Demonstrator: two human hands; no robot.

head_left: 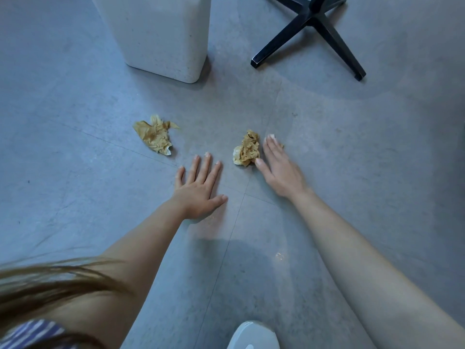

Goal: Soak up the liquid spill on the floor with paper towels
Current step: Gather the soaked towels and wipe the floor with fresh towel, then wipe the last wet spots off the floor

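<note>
Two crumpled paper towels stained brown lie on the grey tiled floor [75, 172]. One wad [154, 137] sits apart to the left. The other wad [246, 151] lies just left of my right hand [279, 170], whose thumb tip touches it while the fingers stay straight. My left hand [201, 187] rests flat on the floor with fingers spread, a short way left of that wad and holding nothing. A faint wet sheen shows on the tiles near me, around a small glint [278, 255].
A white speckled bin or pedestal [161, 39] stands at the back, left of centre. A black chair base [314, 28] with spreading legs is at the back right. A white shoe tip [251, 336] shows at the bottom edge.
</note>
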